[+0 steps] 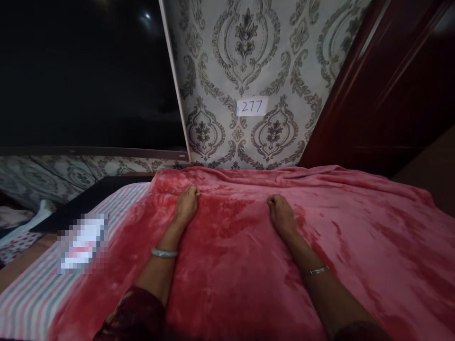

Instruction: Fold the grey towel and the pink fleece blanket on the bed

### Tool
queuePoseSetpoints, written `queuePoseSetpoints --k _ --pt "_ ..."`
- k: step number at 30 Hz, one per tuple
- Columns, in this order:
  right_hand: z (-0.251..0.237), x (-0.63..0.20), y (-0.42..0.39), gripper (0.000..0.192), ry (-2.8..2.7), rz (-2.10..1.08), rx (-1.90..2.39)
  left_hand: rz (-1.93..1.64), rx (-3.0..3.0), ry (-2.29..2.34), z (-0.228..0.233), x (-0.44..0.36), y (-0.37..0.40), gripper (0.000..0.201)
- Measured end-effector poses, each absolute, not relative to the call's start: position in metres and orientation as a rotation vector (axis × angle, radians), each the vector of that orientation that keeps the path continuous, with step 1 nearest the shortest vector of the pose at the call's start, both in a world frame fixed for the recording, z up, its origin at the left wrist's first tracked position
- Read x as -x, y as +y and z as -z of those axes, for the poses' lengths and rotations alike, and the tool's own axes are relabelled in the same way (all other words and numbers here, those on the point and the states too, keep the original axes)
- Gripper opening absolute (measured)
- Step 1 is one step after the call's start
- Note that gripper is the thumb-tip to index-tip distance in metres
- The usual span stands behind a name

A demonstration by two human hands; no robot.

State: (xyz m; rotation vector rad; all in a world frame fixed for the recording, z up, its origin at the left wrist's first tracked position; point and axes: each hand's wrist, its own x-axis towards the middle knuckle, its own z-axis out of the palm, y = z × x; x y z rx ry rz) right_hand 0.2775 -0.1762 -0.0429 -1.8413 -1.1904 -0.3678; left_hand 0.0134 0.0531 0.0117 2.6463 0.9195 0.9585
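Note:
A red plush blanket (227, 265) spreads across most of the surface in front of me, with loose folds along its far side. Toward its far left part, my left hand (187, 203) is closed with the fingertips pinching the fabric. My right hand (281, 213) is closed on the same blanket farther right, about level with the left. Between the two hands the cloth lies fairly flat, with darker and lighter patches in the pile. Both forearms stretch forward over it, a bangle on the left wrist and a thin bracelet on the right.
Left of the blanket shows a striped cloth (33, 293) with a blurred white item (83, 246) on it. A large dark screen (88, 76) stands at the back left. Patterned wallpaper bears a paper marked 277 (252, 106). Dark red glossy furniture (384, 94) rises at right.

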Motion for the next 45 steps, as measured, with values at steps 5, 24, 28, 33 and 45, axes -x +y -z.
queuePoseSetpoints --k 5,24,28,33,45 --pt "0.048 -0.279 -0.179 0.021 -1.298 0.242 1.784 -0.901 -2.670 0.964 -0.010 -0.011 0.052 0.014" --pt "0.053 -0.298 -0.198 0.037 -1.434 0.391 1.804 -0.785 -2.738 0.960 -0.003 -0.009 0.028 0.018" --pt "0.047 -0.295 -0.202 0.035 -1.404 0.332 1.817 -0.798 -2.644 1.156 -0.020 0.008 0.040 0.026" --pt "0.043 -0.291 -0.201 0.036 -1.387 0.291 1.804 -0.814 -2.350 1.695 -0.044 0.060 0.087 0.023" --pt "0.046 -0.292 -0.197 0.040 -1.360 0.226 1.813 -0.768 -1.893 1.674 -0.045 0.132 0.138 0.022"
